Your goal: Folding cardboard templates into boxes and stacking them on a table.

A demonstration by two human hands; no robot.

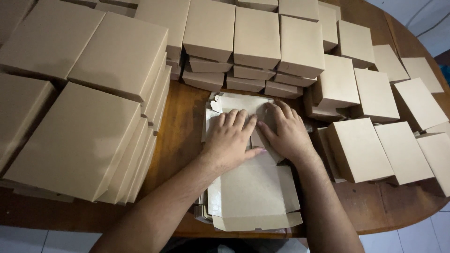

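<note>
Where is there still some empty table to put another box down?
Bare wood shows left of the unfolded box, between it and the leaning stacks; also along the near right table edge, in front of the small boxes. The back rows are crowded. Both hands, left hand and right hand, press flat on the cardboard.

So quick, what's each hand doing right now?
Left hand: open, palm down, pressing flat on the unfolded cardboard box.
Right hand: open, palm down, pressing the same box.
</note>
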